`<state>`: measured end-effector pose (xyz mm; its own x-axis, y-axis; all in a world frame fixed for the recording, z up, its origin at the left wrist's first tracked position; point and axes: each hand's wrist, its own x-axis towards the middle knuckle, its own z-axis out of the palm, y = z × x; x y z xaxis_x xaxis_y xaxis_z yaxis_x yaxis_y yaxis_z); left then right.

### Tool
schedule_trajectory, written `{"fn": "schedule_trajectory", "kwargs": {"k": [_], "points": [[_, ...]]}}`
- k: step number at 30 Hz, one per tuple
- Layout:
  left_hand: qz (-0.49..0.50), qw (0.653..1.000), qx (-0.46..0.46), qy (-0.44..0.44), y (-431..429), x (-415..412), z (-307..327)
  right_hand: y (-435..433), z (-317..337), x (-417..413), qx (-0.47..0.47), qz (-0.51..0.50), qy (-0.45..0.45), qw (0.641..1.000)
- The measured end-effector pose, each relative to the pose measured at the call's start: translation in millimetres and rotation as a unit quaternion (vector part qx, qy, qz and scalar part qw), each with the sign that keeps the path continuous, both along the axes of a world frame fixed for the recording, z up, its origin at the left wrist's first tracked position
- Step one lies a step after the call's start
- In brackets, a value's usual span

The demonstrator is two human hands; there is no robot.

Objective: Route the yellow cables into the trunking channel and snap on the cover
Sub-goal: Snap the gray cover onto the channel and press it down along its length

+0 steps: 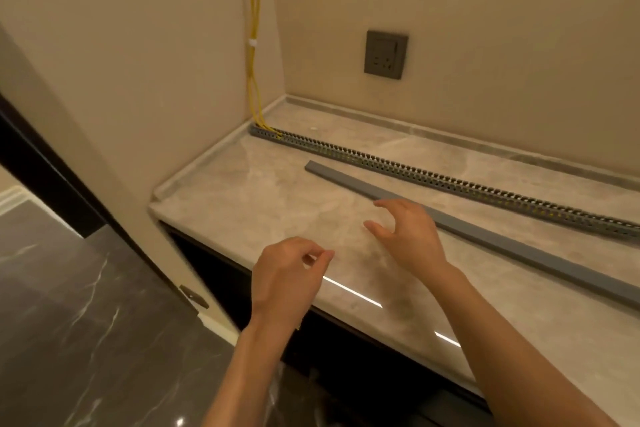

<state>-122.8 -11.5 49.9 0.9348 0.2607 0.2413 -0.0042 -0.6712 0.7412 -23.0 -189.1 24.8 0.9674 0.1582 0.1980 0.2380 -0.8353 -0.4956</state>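
Yellow cables (253, 45) hang down the wall corner, bound by a white tie, and enter the left end of a grey slotted trunking channel (433, 178) lying on the marble counter (242, 194). Yellow shows through its slots along its length. The flat grey cover (502, 239) lies loose in front of the channel, roughly parallel to it. My right hand (405, 232) hovers open just in front of the cover, fingers spread, holding nothing. Over the counter's front edge, my left hand (287, 277) has its fingers loosely curled with thumb and forefinger near each other, empty.
A dark wall socket (385, 54) sits on the back wall above the counter. A raised stone lip (450, 133) runs along the back. A wall panel (138, 80) bounds the counter's left side. Dark marble floor (86, 340) lies below left.
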Motion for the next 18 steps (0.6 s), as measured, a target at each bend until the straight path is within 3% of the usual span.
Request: {"fn": "schedule_trajectory", "kwargs": {"k": [5, 12, 18], "points": [[-0.021, 0.999, 0.014, 0.021, 21.5, 32.4, -5.9, 20.0, -19.4, 42.7, -0.022, -0.054, -0.004, 0.998], [-0.049, 0.987, 0.122, 0.096, 77.4, 115.5, -5.2, 29.1, -37.8, 92.9, -0.009, -0.076, -0.043, 0.996], [-0.057, 0.992, 0.076, 0.086, 84.0, 181.7, -16.7, 46.6, -42.8, 116.6, -0.028, -0.086, -0.089, 0.992]]}}
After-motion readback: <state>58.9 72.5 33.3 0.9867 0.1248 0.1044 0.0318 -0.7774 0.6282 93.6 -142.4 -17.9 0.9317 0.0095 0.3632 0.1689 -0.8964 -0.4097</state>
